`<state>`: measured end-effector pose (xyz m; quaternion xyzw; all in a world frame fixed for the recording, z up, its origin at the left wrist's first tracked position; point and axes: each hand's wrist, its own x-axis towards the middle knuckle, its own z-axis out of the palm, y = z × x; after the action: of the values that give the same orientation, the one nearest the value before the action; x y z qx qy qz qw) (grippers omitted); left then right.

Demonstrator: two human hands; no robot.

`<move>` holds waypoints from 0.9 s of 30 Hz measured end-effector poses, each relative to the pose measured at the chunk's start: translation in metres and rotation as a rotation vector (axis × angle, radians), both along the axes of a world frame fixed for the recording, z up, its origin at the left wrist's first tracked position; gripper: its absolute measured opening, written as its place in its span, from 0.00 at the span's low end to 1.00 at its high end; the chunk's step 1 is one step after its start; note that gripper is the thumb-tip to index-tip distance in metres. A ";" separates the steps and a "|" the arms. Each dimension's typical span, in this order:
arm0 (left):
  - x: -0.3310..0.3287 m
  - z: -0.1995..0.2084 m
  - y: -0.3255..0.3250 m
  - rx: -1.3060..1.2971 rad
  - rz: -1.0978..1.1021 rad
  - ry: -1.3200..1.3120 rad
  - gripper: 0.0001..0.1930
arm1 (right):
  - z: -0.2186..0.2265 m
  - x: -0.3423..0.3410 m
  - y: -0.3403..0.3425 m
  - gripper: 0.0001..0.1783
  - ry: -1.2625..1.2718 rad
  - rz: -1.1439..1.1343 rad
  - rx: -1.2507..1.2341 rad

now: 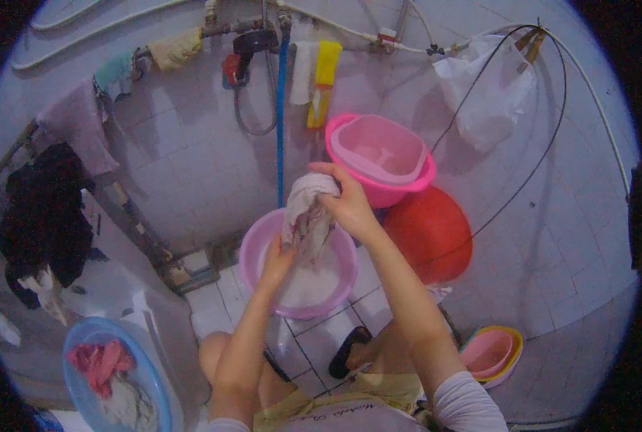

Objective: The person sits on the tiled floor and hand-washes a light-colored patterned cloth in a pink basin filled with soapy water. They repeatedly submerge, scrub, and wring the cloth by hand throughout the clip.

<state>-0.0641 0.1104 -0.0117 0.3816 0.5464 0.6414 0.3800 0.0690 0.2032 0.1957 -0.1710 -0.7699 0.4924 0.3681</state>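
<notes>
A wet, whitish cloth (311,209) with dark reddish streaks hangs bunched above a light purple basin (249,255). My right hand (347,198) grips its upper end, fingers curled over the fabric. Lower down, my left hand (278,263) pinches the cloth's left side near the basin's opening. Cloudy, whitish water (308,288) fills the bottom of the basin, which stands on the tiled floor between my feet and the wall. The cloth's lower end hangs over the water; whether it touches cannot be made out.
Pink basins (378,155) and a red basin (436,237) lean against the wall at right. A blue tub (83,389) at lower left holds red and white laundry. Smaller nested basins (488,354) stand at lower right. A blue hose (281,122) runs down the wall. Dark clothes (47,216) lie at left.
</notes>
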 end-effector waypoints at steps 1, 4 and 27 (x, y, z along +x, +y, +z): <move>0.001 0.000 0.001 -0.012 -0.014 0.052 0.28 | -0.001 0.000 0.001 0.28 0.020 -0.007 -0.008; 0.005 -0.001 0.003 -0.021 0.000 0.199 0.29 | -0.009 0.001 0.001 0.29 -0.063 -0.087 0.106; 0.045 -0.005 -0.007 -0.002 -0.228 -1.088 0.34 | -0.047 0.019 -0.054 0.28 -0.219 0.111 -0.037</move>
<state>-0.0189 0.1030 -0.0163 0.0518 0.2273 0.7002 0.6748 0.0881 0.1488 0.1491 -0.1874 -0.8047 0.5045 0.2508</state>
